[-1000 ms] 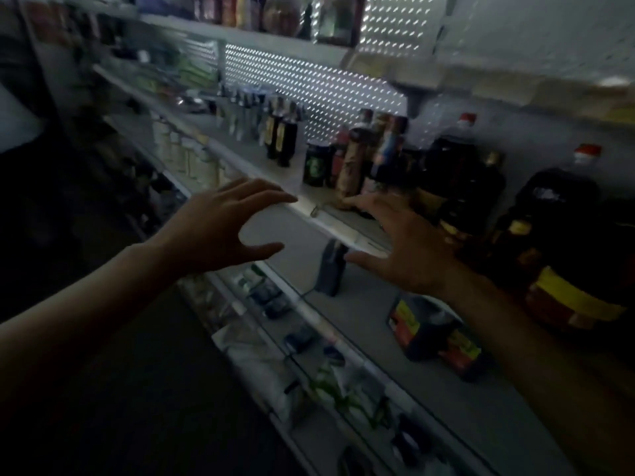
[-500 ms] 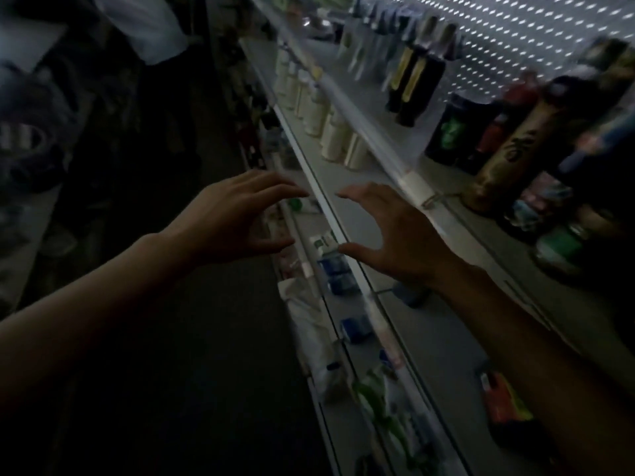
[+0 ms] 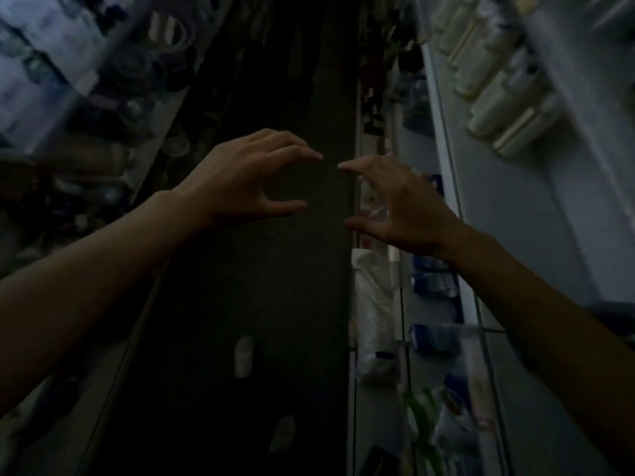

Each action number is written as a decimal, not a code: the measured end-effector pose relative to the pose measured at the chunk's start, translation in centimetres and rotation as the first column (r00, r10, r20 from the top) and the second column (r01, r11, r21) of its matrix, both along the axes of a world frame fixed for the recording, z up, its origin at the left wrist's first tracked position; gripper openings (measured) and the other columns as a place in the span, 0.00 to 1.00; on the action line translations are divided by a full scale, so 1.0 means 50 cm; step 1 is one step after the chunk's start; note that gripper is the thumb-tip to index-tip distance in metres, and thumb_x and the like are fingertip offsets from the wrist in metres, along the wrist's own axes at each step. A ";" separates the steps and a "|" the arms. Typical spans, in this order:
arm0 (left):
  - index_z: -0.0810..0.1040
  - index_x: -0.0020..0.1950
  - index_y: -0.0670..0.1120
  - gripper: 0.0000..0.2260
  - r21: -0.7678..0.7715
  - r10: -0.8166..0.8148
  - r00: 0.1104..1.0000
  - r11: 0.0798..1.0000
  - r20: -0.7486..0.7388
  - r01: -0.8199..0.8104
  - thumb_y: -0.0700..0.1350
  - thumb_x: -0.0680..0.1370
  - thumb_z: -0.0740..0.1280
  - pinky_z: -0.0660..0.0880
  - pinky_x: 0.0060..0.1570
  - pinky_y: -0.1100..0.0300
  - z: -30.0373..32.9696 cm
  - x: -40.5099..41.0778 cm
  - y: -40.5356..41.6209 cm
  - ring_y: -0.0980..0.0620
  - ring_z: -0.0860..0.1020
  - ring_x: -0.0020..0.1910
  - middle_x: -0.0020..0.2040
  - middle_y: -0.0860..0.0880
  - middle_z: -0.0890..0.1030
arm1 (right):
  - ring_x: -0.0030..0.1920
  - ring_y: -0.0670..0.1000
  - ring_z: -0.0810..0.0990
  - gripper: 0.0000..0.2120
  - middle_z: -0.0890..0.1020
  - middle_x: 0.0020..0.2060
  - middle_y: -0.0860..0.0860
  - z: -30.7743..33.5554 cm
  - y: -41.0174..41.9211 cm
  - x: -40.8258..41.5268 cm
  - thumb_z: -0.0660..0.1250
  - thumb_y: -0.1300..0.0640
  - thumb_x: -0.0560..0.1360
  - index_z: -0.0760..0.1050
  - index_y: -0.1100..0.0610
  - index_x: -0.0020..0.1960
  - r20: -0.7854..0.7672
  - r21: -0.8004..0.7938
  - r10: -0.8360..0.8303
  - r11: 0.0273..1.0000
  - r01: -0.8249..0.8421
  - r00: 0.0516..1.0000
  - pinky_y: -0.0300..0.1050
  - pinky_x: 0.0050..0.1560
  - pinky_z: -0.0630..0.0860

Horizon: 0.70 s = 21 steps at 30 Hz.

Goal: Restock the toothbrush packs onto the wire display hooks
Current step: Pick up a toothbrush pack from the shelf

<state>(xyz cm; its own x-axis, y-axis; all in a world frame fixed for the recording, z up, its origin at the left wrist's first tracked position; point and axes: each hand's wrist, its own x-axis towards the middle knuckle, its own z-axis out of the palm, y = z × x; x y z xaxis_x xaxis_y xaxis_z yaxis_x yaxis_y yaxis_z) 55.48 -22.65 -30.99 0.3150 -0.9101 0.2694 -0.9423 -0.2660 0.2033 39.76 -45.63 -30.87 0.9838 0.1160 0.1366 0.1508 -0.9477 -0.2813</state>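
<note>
The view is dim and blurred. My left hand point(image 3: 247, 180) and my right hand point(image 3: 402, 207) are stretched out side by side above a dark aisle floor point(image 3: 240, 304), fingers spread and slightly bent, fingertips close to each other. Neither hand holds anything. I cannot make out any toothbrush packs or wire display hooks for certain; small blue and white packaged goods point(image 3: 434, 334) lie on the lower shelves at the right.
White shelving point(image 3: 515, 235) runs along the right, with pale bottles point(image 3: 498, 73) higher up and a white plastic bag point(image 3: 371, 304) at the shelf edge. Shelves with blurred goods point(image 3: 68, 80) line the left side. Two pale spots mark the floor point(image 3: 244, 355).
The view has swung left and down, from the bottle shelves to the aisle floor. Both hands stay raised and empty, now with fingertips closer together.
</note>
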 end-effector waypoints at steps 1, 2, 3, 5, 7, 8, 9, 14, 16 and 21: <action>0.67 0.74 0.55 0.30 0.009 0.013 1.000 1.000 -0.009 -0.013 0.62 0.74 0.66 0.75 0.60 0.48 -0.009 0.028 0.008 0.51 0.69 0.71 0.71 0.51 0.70 | 0.70 0.51 0.71 0.36 0.73 0.69 0.52 -0.010 0.005 0.036 0.71 0.42 0.72 0.64 0.53 0.75 -0.009 -0.013 0.017 1.000 -0.017 1.000 0.54 0.69 0.72; 0.67 0.74 0.54 0.30 0.016 0.025 1.000 1.000 -0.016 -0.025 0.62 0.74 0.66 0.76 0.60 0.47 -0.017 0.060 0.015 0.51 0.69 0.71 0.71 0.50 0.70 | 0.70 0.51 0.70 0.36 0.72 0.70 0.52 -0.019 0.010 0.075 0.70 0.42 0.72 0.64 0.52 0.75 -0.016 -0.024 0.031 0.999 -0.032 0.999 0.54 0.69 0.71; 0.67 0.74 0.54 0.30 0.020 0.036 0.999 0.999 -0.018 -0.036 0.62 0.74 0.67 0.76 0.60 0.47 -0.024 0.093 0.022 0.50 0.69 0.71 0.71 0.50 0.70 | 0.70 0.51 0.70 0.36 0.72 0.70 0.52 -0.027 0.015 0.115 0.70 0.41 0.72 0.64 0.52 0.75 -0.020 -0.026 0.047 0.999 -0.047 0.999 0.54 0.69 0.71; 0.66 0.74 0.53 0.30 0.028 0.059 0.998 0.998 -0.031 -0.059 0.61 0.74 0.67 0.75 0.61 0.46 -0.034 0.157 0.035 0.50 0.69 0.71 0.71 0.50 0.70 | 0.71 0.51 0.69 0.36 0.71 0.70 0.52 -0.038 0.024 0.194 0.70 0.42 0.72 0.64 0.53 0.75 -0.033 -0.011 0.071 0.997 -0.071 0.997 0.52 0.69 0.70; 0.66 0.74 0.54 0.30 0.032 0.088 0.995 0.996 -0.039 -0.087 0.60 0.74 0.67 0.75 0.62 0.46 -0.038 0.224 0.051 0.51 0.69 0.71 0.71 0.50 0.70 | 0.71 0.50 0.69 0.36 0.71 0.70 0.51 -0.043 0.031 0.276 0.71 0.42 0.73 0.63 0.52 0.75 -0.043 0.000 0.090 0.996 -0.090 0.995 0.51 0.69 0.71; 0.66 0.74 0.54 0.30 0.032 0.100 0.994 0.995 -0.036 -0.099 0.61 0.74 0.67 0.75 0.62 0.46 -0.040 0.256 0.058 0.51 0.69 0.71 0.71 0.50 0.70 | 0.71 0.49 0.69 0.36 0.71 0.70 0.51 -0.043 0.034 0.315 0.72 0.43 0.73 0.63 0.52 0.75 -0.043 0.003 0.100 0.995 -0.100 0.994 0.51 0.68 0.71; 0.66 0.74 0.54 0.30 0.035 0.114 0.993 0.993 -0.036 -0.113 0.61 0.75 0.67 0.74 0.63 0.47 -0.039 0.287 0.064 0.51 0.69 0.71 0.71 0.50 0.70 | 0.70 0.49 0.69 0.36 0.71 0.70 0.51 -0.043 0.038 0.351 0.71 0.43 0.73 0.63 0.52 0.75 -0.039 0.004 0.112 0.994 -0.112 0.993 0.51 0.68 0.71; 0.67 0.74 0.54 0.29 0.021 0.172 0.985 0.985 -0.020 -0.171 0.61 0.75 0.67 0.73 0.63 0.51 -0.022 0.410 0.078 0.53 0.69 0.70 0.71 0.51 0.70 | 0.71 0.49 0.68 0.35 0.71 0.70 0.50 -0.043 0.052 0.492 0.70 0.42 0.73 0.63 0.51 0.76 -0.014 0.018 0.153 0.988 -0.153 0.988 0.51 0.67 0.72; 0.67 0.73 0.54 0.28 0.001 0.177 0.984 0.984 -0.024 -0.177 0.61 0.76 0.67 0.74 0.63 0.51 -0.015 0.450 0.080 0.53 0.69 0.70 0.70 0.52 0.71 | 0.71 0.48 0.68 0.35 0.71 0.71 0.50 -0.042 0.044 0.536 0.71 0.42 0.73 0.63 0.50 0.76 -0.015 0.029 0.165 0.986 -0.165 0.986 0.51 0.67 0.72; 0.68 0.73 0.54 0.28 -0.010 0.219 0.976 0.976 -0.006 -0.219 0.61 0.75 0.67 0.74 0.62 0.52 -0.004 0.544 0.060 0.53 0.70 0.69 0.69 0.52 0.72 | 0.71 0.47 0.68 0.35 0.71 0.71 0.50 -0.036 -0.015 0.639 0.70 0.42 0.73 0.63 0.51 0.76 0.008 0.040 0.184 0.982 -0.184 0.983 0.49 0.68 0.72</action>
<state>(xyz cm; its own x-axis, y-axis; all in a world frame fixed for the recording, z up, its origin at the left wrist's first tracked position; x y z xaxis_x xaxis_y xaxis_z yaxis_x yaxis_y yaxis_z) 82.69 -19.66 -31.20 0.5071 -0.8163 0.2766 -0.8607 -0.4632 0.2111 71.72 -46.36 -32.68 0.9455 0.2896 0.1487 0.3230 -0.8913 -0.3182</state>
